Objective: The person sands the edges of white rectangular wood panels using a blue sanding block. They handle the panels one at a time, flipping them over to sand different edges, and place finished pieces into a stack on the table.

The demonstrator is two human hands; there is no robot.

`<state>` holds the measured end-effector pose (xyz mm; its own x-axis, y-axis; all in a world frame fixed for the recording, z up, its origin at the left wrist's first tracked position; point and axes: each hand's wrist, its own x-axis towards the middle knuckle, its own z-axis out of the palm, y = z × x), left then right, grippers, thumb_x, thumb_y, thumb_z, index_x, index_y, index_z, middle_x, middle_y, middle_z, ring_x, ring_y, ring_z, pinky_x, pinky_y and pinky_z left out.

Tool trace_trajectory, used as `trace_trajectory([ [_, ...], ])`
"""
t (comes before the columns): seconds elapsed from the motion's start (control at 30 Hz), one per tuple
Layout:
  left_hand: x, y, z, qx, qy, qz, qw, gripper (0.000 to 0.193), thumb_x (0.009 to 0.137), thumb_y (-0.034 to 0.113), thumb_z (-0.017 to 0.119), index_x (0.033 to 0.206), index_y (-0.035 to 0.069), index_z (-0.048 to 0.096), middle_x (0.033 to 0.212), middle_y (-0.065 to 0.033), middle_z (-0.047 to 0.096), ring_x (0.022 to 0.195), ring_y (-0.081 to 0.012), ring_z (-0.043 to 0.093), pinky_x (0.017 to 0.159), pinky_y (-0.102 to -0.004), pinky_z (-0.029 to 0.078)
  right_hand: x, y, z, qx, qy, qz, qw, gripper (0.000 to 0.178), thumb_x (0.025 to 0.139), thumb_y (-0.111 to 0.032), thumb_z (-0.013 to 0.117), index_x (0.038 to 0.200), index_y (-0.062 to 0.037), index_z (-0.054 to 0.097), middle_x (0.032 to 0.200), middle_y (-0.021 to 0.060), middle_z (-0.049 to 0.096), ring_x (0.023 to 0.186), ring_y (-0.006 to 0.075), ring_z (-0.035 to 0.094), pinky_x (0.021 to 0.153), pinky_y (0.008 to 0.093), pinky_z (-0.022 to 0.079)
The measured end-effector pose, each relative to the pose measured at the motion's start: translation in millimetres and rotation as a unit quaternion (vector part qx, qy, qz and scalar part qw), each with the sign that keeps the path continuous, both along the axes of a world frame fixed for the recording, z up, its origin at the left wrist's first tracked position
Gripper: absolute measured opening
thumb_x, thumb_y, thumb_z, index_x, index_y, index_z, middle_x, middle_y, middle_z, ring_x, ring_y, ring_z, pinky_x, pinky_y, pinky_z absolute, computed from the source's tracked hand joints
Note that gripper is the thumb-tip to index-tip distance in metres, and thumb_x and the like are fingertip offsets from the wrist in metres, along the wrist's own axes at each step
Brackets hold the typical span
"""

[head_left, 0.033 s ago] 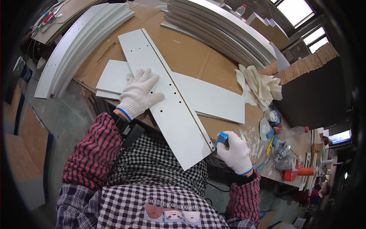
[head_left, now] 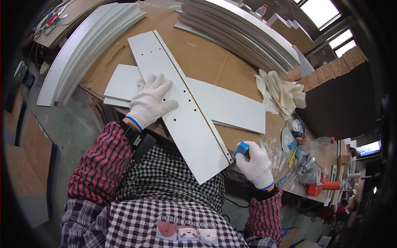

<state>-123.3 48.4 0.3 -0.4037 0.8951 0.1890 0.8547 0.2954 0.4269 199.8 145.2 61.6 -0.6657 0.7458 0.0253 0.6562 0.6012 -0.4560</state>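
Observation:
A long white board (head_left: 178,93), drilled with several small dark holes and cut with a groove along one long edge, lies slantwise across another white board (head_left: 233,101). My left hand (head_left: 151,99), in a white knit glove, lies on the upper board with its fingers spread. Beside that board's near right corner, my gloved right hand (head_left: 255,165) is closed round a small blue block (head_left: 241,148). The block is close to the grooved edge; I cannot tell whether it touches. Most of my right fingers are hidden behind the hand.
Stacked white boards stand at the back left (head_left: 89,49) and along the back (head_left: 240,35) of the cardboard-covered table (head_left: 219,58). A crumpled cream cloth (head_left: 281,93) lies at the right. Beyond my right hand are a yellow cutter (head_left: 292,158), a plastic bottle (head_left: 324,141) and a red-and-clear container (head_left: 313,182).
The blue block in my right hand has tilted very slightly. My left hand and the boards look the same.

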Motion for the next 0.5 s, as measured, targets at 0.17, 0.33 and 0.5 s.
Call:
trace_trajectory([
  [0.17,-1,1,-3,0.005,0.025,0.010,1.000,0.062,0.079,0.045,0.059,0.124,0.003,0.054,0.141,-0.0266,0.039,0.135,-0.0393,0.028,0.113,-0.0533,0.014,-12,-6,-7,0.019,0.092,0.040,0.995,0.019,0.080,-0.014,0.067,0.097,-0.0069,0.063,0.077,0.0095,0.065,0.065,0.0210,0.065,0.062,0.0315,0.053],
  [0.33,3,0,12,-0.042,-0.008,0.000,0.999,0.065,0.080,0.043,0.061,0.130,0.003,0.051,0.144,-0.0269,0.035,0.138,-0.0421,0.024,0.114,-0.0525,0.012,13,0,-1,-0.031,0.011,0.022,0.999,0.025,0.080,-0.008,0.065,0.105,-0.0043,0.061,0.081,0.0099,0.064,0.062,0.0179,0.063,0.060,0.0285,0.052],
  [0.5,5,-2,13,-0.037,-0.016,0.004,0.999,0.065,0.081,0.042,0.062,0.130,0.002,0.050,0.145,-0.0269,0.035,0.139,-0.0433,0.023,0.115,-0.0517,0.012,43,13,4,-0.311,0.253,-0.168,0.901,0.057,0.089,-0.009,0.059,0.141,0.0007,0.035,0.082,0.0057,0.057,0.056,0.0101,0.054,0.051,0.0249,0.049],
])
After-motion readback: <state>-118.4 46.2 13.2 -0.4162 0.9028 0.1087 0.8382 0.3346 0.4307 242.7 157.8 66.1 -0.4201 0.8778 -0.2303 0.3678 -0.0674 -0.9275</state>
